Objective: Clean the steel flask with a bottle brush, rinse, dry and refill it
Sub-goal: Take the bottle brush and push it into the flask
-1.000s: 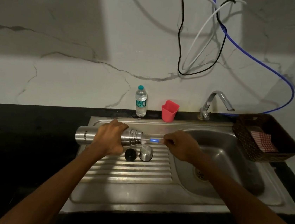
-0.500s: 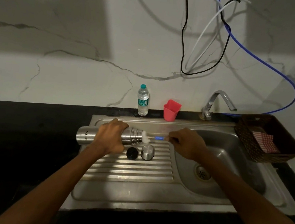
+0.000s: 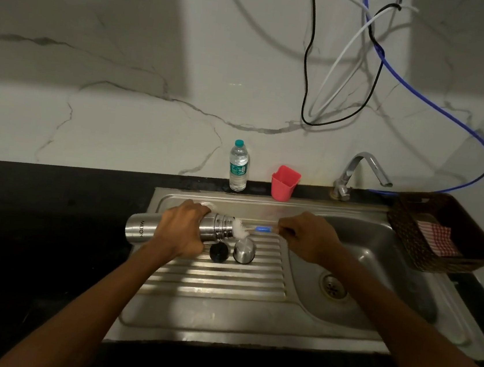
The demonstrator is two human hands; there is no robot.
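Since a second earlier, the bottle brush point(image 3: 243, 229) had slid out until its white bristles showed at the mouth of the steel flask point(image 3: 169, 231), held sideways at frame centre over the draining board point(image 3: 217, 283). Left hand point(image 3: 182, 231) gripped the flask, hiding its middle; right hand point(image 3: 308, 239) pinched the blue handle. A checked cloth point(image 3: 436, 241) lay in the basket point(image 3: 408, 247) at right.

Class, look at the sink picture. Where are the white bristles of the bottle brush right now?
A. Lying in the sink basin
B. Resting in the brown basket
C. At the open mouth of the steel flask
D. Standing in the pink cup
C: the bottle brush shows its white bristles right at the mouth of the steel flask, which the left hand holds sideways, while the right hand grips the handle.
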